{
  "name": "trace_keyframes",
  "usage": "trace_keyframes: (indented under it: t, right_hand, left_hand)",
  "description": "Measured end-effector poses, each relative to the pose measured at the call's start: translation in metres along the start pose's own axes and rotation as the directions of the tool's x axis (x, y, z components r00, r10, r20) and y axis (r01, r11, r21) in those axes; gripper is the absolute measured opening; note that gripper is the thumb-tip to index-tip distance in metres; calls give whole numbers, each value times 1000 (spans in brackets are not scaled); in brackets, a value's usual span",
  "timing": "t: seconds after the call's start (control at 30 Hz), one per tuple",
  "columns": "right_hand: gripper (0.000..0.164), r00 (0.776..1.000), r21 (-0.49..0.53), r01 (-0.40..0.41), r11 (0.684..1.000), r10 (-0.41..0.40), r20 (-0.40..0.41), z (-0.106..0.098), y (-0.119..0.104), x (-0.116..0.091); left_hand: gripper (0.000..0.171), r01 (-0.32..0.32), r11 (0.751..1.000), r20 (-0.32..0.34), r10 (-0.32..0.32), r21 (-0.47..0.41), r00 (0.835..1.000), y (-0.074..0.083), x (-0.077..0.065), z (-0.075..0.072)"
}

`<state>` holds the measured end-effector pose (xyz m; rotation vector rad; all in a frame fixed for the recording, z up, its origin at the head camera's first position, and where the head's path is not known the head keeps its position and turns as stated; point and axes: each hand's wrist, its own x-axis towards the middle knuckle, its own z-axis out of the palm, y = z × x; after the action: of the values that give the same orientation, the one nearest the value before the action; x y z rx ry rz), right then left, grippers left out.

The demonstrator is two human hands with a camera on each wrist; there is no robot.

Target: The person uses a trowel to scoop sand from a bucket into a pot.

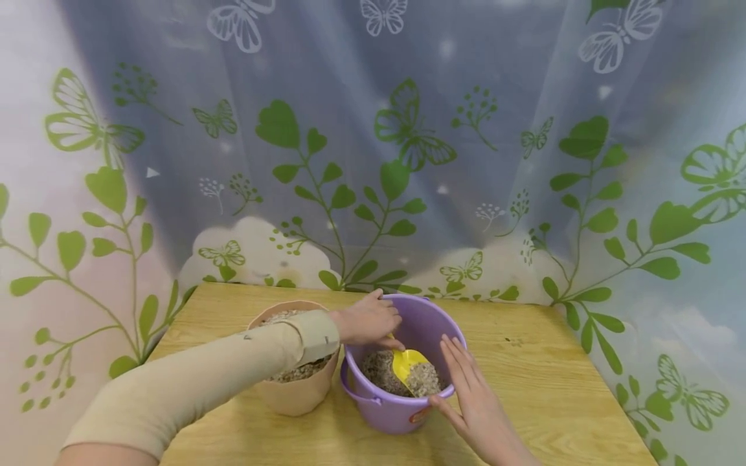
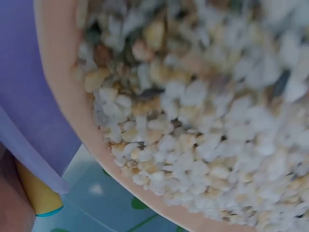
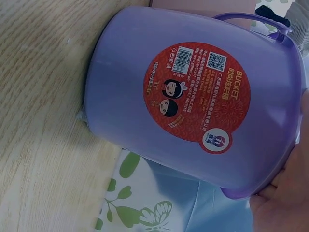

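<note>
My left hand (image 1: 370,320) grips the handle of a yellow scoop (image 1: 402,367) over the inside of a purple bucket (image 1: 422,320). Small gravel (image 1: 424,380) lies in the scoop's blade, and more gravel (image 1: 381,372) covers the bucket's bottom. In the left wrist view the scoop's yellow handle end (image 2: 37,191) with a teal tip shows beside the hand. With fingers straight, my right hand (image 1: 478,408) rests against the bucket's near right rim. The right wrist view shows the bucket's side with a red round label (image 3: 198,96), and the hand (image 3: 282,193) at its rim.
Left of the bucket stands a peach-coloured pot (image 1: 297,395) filled with pale mixed gravel (image 2: 193,135); my left forearm crosses above it. Both containers stand on a wooden table (image 1: 524,362). A curtain (image 1: 350,162) printed with leaves and butterflies hangs behind the table.
</note>
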<state>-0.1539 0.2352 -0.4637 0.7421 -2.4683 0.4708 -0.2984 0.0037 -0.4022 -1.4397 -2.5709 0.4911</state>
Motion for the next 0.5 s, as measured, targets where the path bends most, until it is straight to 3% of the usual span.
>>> trace_keyframes:
  t: [0.17,0.3,0.5]
  right_hand:
    - [80,1000,5,-1,1000,1,4,0,0,1]
    - [80,1000,7,2,1000,-2,4,1,-1,1]
    - [79,1000,7,8,1000,-8,-15,1,-1,0]
  left_hand:
    - [46,63,991,-36,-68,-121,997,-5,-12,-2]
    - [45,120,981,-67,-131,-154,989,-8,-25,-5]
    - [46,225,956,-110,-248,-189,963,-8,-37,-17]
